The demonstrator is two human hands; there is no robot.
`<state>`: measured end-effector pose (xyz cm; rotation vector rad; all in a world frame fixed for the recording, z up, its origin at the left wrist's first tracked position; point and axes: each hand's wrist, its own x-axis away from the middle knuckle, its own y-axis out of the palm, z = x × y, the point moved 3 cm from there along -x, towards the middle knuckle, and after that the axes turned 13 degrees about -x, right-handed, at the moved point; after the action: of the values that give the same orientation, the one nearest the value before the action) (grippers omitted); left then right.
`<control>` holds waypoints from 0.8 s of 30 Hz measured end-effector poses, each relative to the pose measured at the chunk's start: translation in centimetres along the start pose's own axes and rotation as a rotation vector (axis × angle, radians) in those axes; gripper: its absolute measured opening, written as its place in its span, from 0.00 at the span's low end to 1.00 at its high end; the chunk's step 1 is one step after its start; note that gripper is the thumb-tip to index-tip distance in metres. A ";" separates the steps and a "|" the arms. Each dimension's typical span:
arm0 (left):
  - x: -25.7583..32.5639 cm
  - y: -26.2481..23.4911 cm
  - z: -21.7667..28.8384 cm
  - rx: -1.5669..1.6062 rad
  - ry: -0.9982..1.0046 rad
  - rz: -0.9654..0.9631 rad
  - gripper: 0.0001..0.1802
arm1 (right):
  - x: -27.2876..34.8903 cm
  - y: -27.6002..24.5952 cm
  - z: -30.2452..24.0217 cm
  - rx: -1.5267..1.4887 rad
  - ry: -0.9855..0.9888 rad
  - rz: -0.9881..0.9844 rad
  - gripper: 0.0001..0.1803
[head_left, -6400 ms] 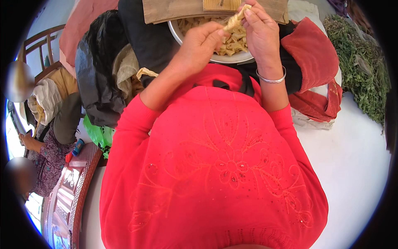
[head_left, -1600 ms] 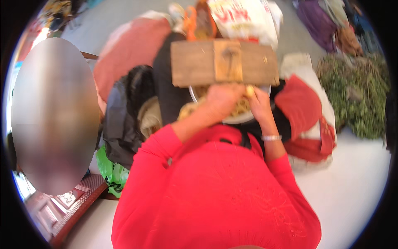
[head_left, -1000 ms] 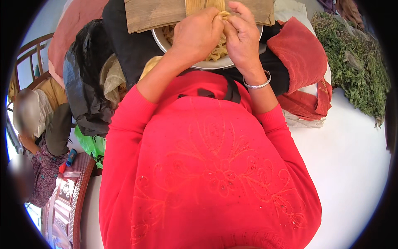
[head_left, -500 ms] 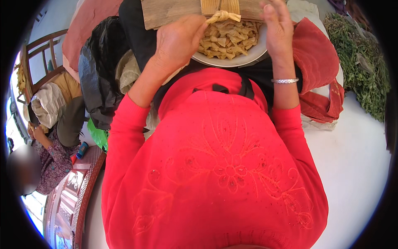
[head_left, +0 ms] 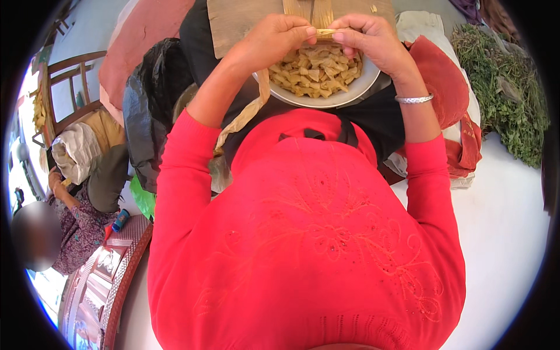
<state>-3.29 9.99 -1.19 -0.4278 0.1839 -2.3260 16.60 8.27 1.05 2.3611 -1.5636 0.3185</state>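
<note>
At top centre, pieces (head_left: 318,73) lie in a bowl (head_left: 353,96) partly under a board (head_left: 239,26); plants (head_left: 496,96) lie upper right, a bag (head_left: 154,102) upper left.

I have the left hand (head_left: 269,45) level with the right hand (head_left: 378,45), fingertips turned toward each other, close but apart. Both pinch between thumb and forefinger; the right's lower fingers curl under. Behind the hands, the left forearm (head_left: 213,87) and right forearm (head_left: 417,121) slant backward and outward.

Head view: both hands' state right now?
Left hand: closed, pinching one end of a short yellowish strip.
Right hand: closed, pinching the strip's other end.
</note>
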 end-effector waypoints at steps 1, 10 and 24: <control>-0.4 -0.3 -0.8 0.008 0.013 0.023 0.12 | -0.3 0.1 0.5 -0.027 -0.080 0.037 0.09; -2.2 -3.2 -2.3 -0.091 0.005 0.204 0.07 | -1.8 -0.1 1.7 0.055 -0.199 0.296 0.09; -3.2 -2.9 -3.7 0.141 0.000 0.149 0.04 | -2.0 -1.1 3.7 -0.099 -0.267 0.297 0.07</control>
<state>-4.39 14.32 -4.74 -0.3322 0.0494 -2.1765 16.96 9.02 -3.24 2.1650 -2.0072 -0.0167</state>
